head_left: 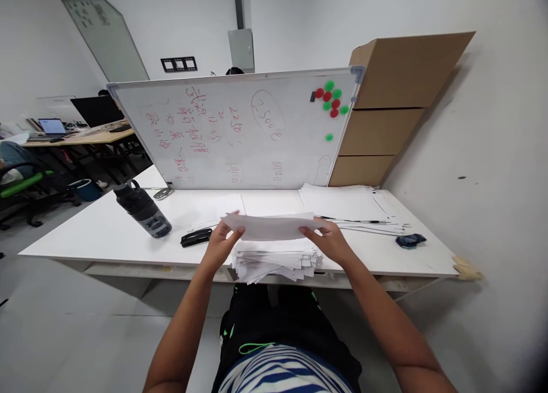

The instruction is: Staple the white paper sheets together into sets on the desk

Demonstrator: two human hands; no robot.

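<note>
My left hand (223,242) pinches the left edge of a white paper sheet (272,226), and my right hand (329,240) grips its right edge. The sheet hangs level just above a thick, untidy stack of white papers (276,262) at the near edge of the white table (98,233). Both hands hover over that stack, thumbs on top of the sheet.
A black stapler (196,237) lies left of the stack, a dark water bottle (143,209) further left. More spread sheets (355,207) and a dark small object (410,240) lie to the right. A whiteboard (240,130) leans behind, cardboard boxes (385,108) beside it. Desks and chairs stand far left.
</note>
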